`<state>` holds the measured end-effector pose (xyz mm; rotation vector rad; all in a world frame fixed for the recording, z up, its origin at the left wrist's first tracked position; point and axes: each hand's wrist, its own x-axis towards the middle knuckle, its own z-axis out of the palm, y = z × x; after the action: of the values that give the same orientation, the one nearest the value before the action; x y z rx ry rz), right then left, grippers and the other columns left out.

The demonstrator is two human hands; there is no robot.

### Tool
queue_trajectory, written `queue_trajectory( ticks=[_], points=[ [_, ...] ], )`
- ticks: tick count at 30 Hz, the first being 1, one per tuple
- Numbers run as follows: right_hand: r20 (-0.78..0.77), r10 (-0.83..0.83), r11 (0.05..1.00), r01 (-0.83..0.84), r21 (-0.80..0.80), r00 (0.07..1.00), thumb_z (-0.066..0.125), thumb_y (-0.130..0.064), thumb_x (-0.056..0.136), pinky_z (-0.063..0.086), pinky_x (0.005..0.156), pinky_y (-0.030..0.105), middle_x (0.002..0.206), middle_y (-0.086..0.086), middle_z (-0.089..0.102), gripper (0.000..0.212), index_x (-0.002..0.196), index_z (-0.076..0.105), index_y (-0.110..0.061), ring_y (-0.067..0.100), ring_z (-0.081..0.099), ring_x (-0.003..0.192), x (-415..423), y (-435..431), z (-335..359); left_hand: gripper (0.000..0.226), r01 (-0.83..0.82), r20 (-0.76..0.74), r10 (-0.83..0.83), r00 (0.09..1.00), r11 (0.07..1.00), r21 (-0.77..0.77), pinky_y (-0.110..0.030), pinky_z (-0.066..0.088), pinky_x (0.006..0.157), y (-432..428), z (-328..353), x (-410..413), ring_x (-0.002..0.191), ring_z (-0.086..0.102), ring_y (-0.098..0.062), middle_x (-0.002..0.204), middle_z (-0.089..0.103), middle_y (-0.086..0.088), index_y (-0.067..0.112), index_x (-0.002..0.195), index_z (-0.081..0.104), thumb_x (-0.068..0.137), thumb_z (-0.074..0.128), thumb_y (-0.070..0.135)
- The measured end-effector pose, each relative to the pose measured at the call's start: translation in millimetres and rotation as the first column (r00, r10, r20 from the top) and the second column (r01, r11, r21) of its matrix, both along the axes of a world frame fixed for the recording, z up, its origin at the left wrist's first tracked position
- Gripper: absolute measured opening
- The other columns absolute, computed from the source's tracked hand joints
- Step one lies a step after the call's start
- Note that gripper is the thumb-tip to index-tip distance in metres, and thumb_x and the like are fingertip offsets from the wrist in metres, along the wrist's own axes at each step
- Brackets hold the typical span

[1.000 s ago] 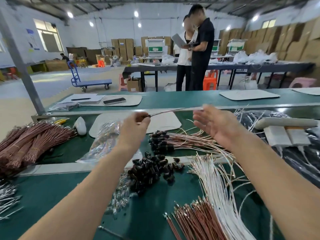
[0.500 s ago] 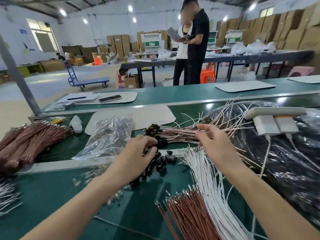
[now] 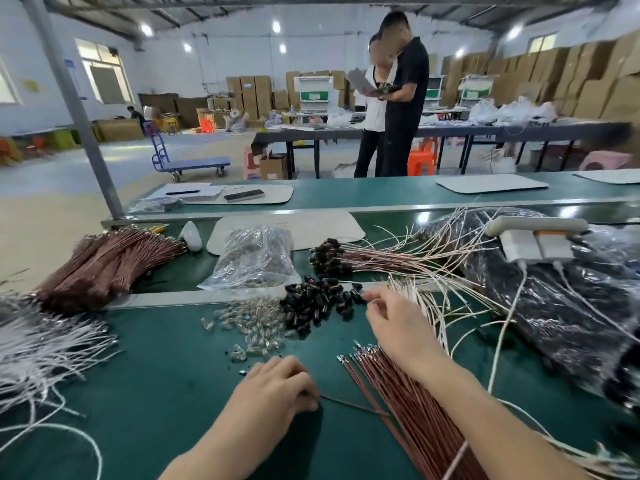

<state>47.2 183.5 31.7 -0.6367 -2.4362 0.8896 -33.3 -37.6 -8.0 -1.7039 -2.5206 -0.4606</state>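
head view of a wire-assembly bench. the left hand (image 3: 273,389) lies low on the green bench mat (image 3: 156,393), knuckles up and fingers curled, pinching one end of a single thin brown wire (image 3: 349,404). the wire lies flat on the mat and runs to the right, its far end reaching the bundle of brown terminal-tipped wires (image 3: 408,420) that fans out under the right forearm. the right hand (image 3: 398,327) is farther up the mat with its fingers bent. its thumb and forefinger are drawn close together at the right edge of the heap of small black cylindrical caps (image 3: 317,303); whether they pinch a cap cannot be told. just left of the heap lies a scatter of small clear pieces (image 3: 252,329), and behind both sits a crumpled clear plastic bag (image 3: 256,258). on the far side of the right hand spreads a sheaf of white wires (image 3: 427,306). beyond the heap, a row of pale wires fitted with black caps (image 3: 374,263) lies across the bench. at the left edge are a thick bundle of brown wires (image 3: 110,261) and loose white wires (image 3: 45,344). at the right is a black plastic sack (image 3: 571,317) bearing a white power strip (image 3: 536,225).
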Motion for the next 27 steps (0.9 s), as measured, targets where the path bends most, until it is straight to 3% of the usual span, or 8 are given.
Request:
queue_trajectory(
  ticks=[2, 4, 10, 15, 19, 22, 24, 27],
  points=[
    [0.063, -0.005, 1.0, 0.004, 0.024, 0.998, 0.047, -0.02, 0.103, 0.053, 0.078, 0.029, 0.115, -0.006, 0.066, 0.028, 0.127, 0.061, -0.024, 0.004, 0.061, 0.084, -6.3, -3.4, -5.6, 0.021, -0.006, -0.118, 0.012, 0.993, 0.999, 0.054, -0.014, 0.039, 0.075, -3.0, -3.8, 4.1, 0.081, 0.064, -0.005, 0.091, 0.064, 0.018, 0.033, 0.082, 0.071, 0.073, 0.089, 0.037],
    [0.129, -0.006, 0.999, 0.0, 0.049, 0.992, 0.047, -0.02, 0.103, 0.053, 0.085, 0.031, 0.119, -0.003, 0.063, 0.031, 0.131, 0.059, -0.023, 0.008, 0.059, 0.096, -12.8, -1.5, -13.2, 0.033, -0.028, -0.162, 0.04, 0.986, 0.997, 0.077, -0.018, 0.037, 0.072, -2.5, -7.4, 5.1, 0.069, 0.06, -0.003, 0.081, 0.061, 0.02, 0.034, 0.074, 0.065, 0.062, 0.096, 0.034],
    [0.357, -0.081, 0.969, -0.011, 0.248, 0.931, 0.047, -0.047, 0.102, 0.046, 0.104, 0.041, 0.141, 0.006, 0.049, 0.051, 0.147, 0.043, -0.024, 0.025, 0.049, 0.127, -45.5, 5.6, -27.1, 0.025, 0.029, -0.215, 0.004, 0.977, 0.988, 0.15, -0.02, 0.039, 0.071, -1.6, -12.2, -8.0, 0.073, 0.061, -0.004, 0.084, 0.061, 0.019, 0.035, 0.086, 0.069, 0.072, 0.09, 0.036],
    [0.397, -0.106, 0.967, 0.002, 0.255, 0.912, 0.052, -0.048, 0.1, 0.049, 0.095, 0.038, 0.132, 0.004, 0.05, 0.038, 0.132, 0.053, -0.026, 0.023, 0.052, 0.118, -54.2, 7.5, -28.6, 0.019, -0.001, -0.24, 0.037, 0.97, 0.989, 0.148, -0.022, 0.039, 0.074, -1.1, -18.5, -14.4, 0.077, 0.054, -0.005, 0.088, 0.057, 0.017, 0.032, 0.087, 0.063, 0.086, 0.08, 0.024],
    [0.108, 0.008, 0.996, 0.003, -0.094, 0.994, 0.063, -0.031, 0.097, 0.052, 0.073, 0.021, 0.102, -0.008, 0.061, 0.021, 0.116, 0.054, -0.029, 0.007, 0.061, 0.087, -38.1, 11.7, -20.3, 0.034, -0.157, 0.008, 0.162, 0.987, 0.943, 0.294, -0.016, 0.036, 0.082, -2.4, -22.5, -19.9, 0.085, 0.048, 0.004, 0.086, 0.052, 0.029, 0.041, 0.091, 0.049, 0.094, 0.069, 0.014],
    [-0.123, -0.009, 0.949, -0.03, -0.314, 0.992, 0.067, -0.021, 0.096, 0.045, 0.068, 0.012, 0.093, -0.009, 0.062, 0.022, 0.106, 0.053, -0.036, 0.004, 0.065, 0.082, -16.2, 11.9, -12.8, 0.012, -0.331, 0.314, 0.2, 0.928, 0.829, 0.451, -0.01, 0.041, 0.078, 1.3, -15.2, -22.7, 0.094, 0.055, 0.006, 0.087, 0.059, 0.028, 0.048, 0.093, 0.046, 0.1, 0.041, 0.04],
    [-0.229, -0.037, 0.835, -0.095, -0.542, 0.973, 0.066, -0.01, 0.095, 0.05, 0.079, 0.021, 0.092, -0.004, 0.061, 0.028, 0.105, 0.056, -0.034, 0.011, 0.07, 0.081, -5.6, 7.3, -14.2, 0.013, -0.362, 0.366, 0.168, 0.915, 0.742, 0.564, -0.011, 0.045, 0.075, 12.5, -8.6, -22.5, 0.092, 0.061, -0.001, 0.095, 0.061, 0.024, 0.046, 0.101, 0.053, 0.096, 0.042, 0.043],
    [-0.361, -0.109, 0.539, -0.25, -0.804, 0.926, 0.059, 0.009, 0.092, 0.059, 0.084, 0.032, 0.089, 0.005, 0.054, 0.031, 0.106, 0.063, -0.018, 0.015, 0.068, 0.076, 2.1, -1.2, -18.0, 0.018, -0.335, 0.321, 0.167, 0.932, 0.731, 0.595, -0.02, 0.048, 0.077, 26.7, -5.0, -17.2, 0.09, 0.061, -0.006, 0.1, 0.058, 0.022, 0.026, 0.108, 0.066, 0.099, 0.051, 0.03]
  ],
)
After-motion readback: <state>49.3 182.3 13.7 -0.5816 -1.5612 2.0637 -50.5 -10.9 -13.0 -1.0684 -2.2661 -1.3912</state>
